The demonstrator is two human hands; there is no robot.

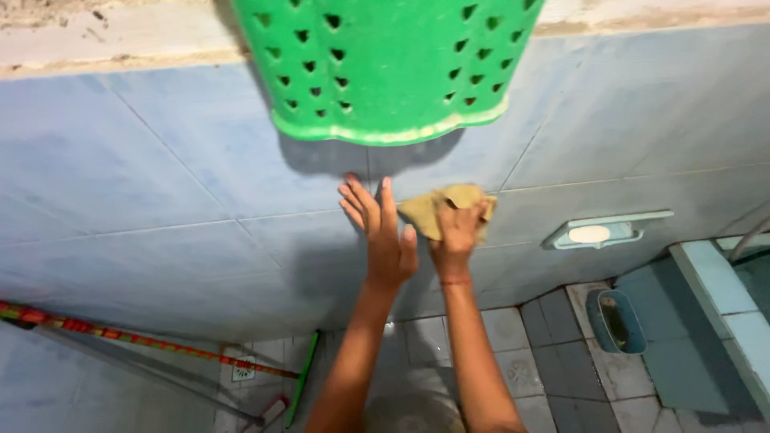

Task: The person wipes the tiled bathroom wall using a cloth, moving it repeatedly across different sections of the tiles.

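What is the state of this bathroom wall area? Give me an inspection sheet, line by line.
Surface: pale blue tiled wall, grout lines visible.
Job's things: tan cloth pressed to the wall.
Clutter: green perforated basket above; soap dish with a white bar; red-handled broom; green-edged tool on the floor.
Grippers: left hand flat on the tile, open; right hand gripping the cloth.
Cables: nothing seen.
Surroundings: grey floor tiles, floor drain, blue scoop.

A crumpled tan cloth point(443, 210) is pressed flat against the pale blue tiled wall point(160, 176), just below a green perforated basket point(385, 64). Its lower right part is covered by fingers; folds are bunched at the top.
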